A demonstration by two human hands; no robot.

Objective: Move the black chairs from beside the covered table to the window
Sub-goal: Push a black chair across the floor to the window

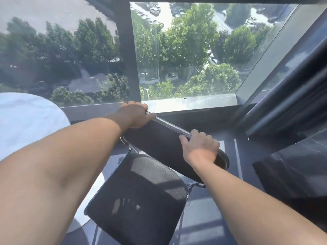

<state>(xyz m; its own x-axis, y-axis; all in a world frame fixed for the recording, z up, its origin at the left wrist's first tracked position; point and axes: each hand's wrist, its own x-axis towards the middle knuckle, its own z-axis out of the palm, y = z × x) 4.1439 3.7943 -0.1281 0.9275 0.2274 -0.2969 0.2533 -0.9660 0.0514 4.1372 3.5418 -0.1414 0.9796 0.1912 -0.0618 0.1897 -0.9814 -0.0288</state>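
**A:** What do the hands have?

**B:** Both are wrapped round the chrome top rail of a black mesh chair. The left hand curls over the far end and the right hand over the near end, fingers closed on the tube. The backrest hangs just below them, and the seat lies nearer the person.

**A:** Which step is this?

**B:** Bringing the chair into place, I'd say. The window is just beyond the left hand, so this chair looks almost delivered.

**A:** And the covered table?

**B:** Near, to the left of the grip. A dark veined block stands to the right.

**A:** Next?

**B:** Probably settle it square to the glass, clear of that block, then let go. I cannot tell whether its legs touch the floor.
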